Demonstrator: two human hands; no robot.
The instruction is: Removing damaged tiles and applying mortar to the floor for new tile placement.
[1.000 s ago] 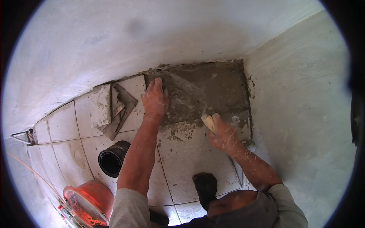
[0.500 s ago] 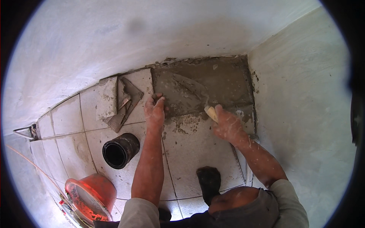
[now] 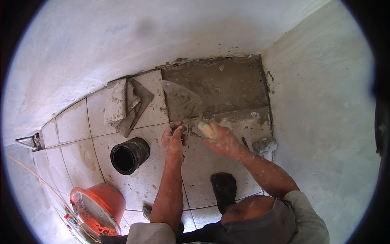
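My right hand (image 3: 221, 140) grips the pale wooden handle (image 3: 208, 131) of a mud-coated trowel (image 3: 178, 95). The blade lies low over the wet mortar bed (image 3: 231, 81) in the far corner, near the bed's left edge. My left hand (image 3: 172, 144) is pinched round a small grey lump (image 3: 176, 125), partly hidden by the fingers, at the near edge of the bed. Left of the bed, broken tile pieces (image 3: 115, 101) are piled on the laid pale tiles (image 3: 75, 120). A dark cylindrical container (image 3: 130, 155) lies on its side left of my left forearm.
A red bucket (image 3: 106, 201) with grey residue stands at the lower left, beside a thin orange line (image 3: 30, 171). Plastered walls (image 3: 313, 114) enclose the corner. A stone-like lump (image 3: 264, 145) sits by the right wall, behind my right forearm. My dark-covered foot (image 3: 222, 185) is on the tiles.
My left hand has moved down from the mortar bed toward me and turned, fingers closing round the lump. The trowel and my right hand have shifted left, the hand also slightly toward me.
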